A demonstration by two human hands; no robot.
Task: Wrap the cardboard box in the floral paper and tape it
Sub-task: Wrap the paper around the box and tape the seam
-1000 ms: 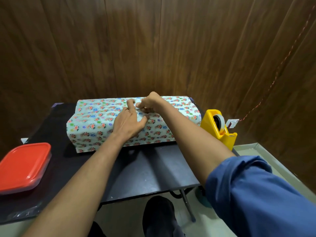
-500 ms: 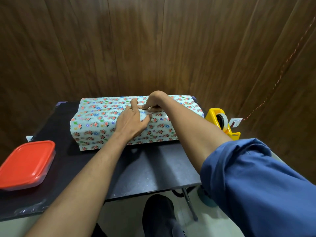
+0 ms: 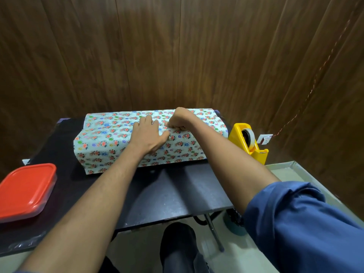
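A person seals a gift at a black worktop (image 3: 177,194): the cardboard box, fully hidden under floral paper (image 3: 110,138), lies lengthways across the far half of the worktop, close to the wood-panelled wall. The left hand (image 3: 147,136) rests flat on top of the parcel, fingers straight and spread, pinning the overlapped paper near the middle of the seam. The right hand (image 3: 181,120), fingers curled into a loose fist, presses its fingertips down on the paper just beside the left hand; whether a strip of tape lies under them is too small to tell. Compared with a second ago, the left hand has slid a little farther over the top and the right fist has settled lower against the seam, while the parcel itself has kept its place. That suggests the long seam is being rubbed down and fixed, so the middle of the job is about done. Both ends of the paper look unfolded, the left end standing open, and they will likely need creasing and taping next. A yellow tape dispenser (image 3: 249,141) stands just right of the parcel within easy reach, and a red-lidded plastic container (image 3: 25,190) sits at the worktop's near left corner.
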